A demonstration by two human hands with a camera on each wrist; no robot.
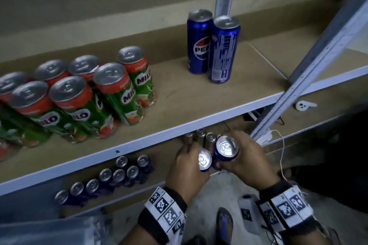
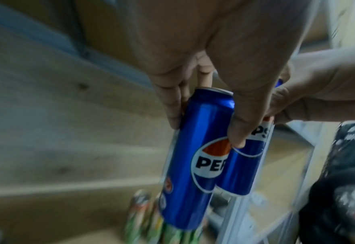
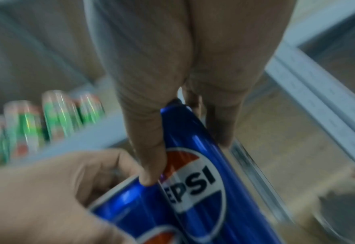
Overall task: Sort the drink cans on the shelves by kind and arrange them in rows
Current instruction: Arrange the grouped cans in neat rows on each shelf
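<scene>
My left hand (image 1: 188,166) grips a blue Pepsi can (image 1: 204,160) (image 2: 193,165) near its top. Right beside it, my right hand (image 1: 247,157) grips a second Pepsi can (image 1: 227,147) (image 3: 203,181). Both cans are upright and side by side in front of the lower shelf, below the upper shelf's white edge (image 1: 139,141). Two more Pepsi cans (image 1: 199,42) (image 1: 224,49) stand together at the back right of the upper shelf. Several green and red Milo cans (image 1: 79,101) are grouped on its left side.
Several dark blue cans (image 1: 111,175) stand in rows on the lower shelf, with a few more cans (image 1: 201,135) just behind my hands. A slanted steel upright (image 1: 298,85) crosses the right side. A small white object (image 1: 304,105) and a thin cable (image 1: 281,155) lie right of it.
</scene>
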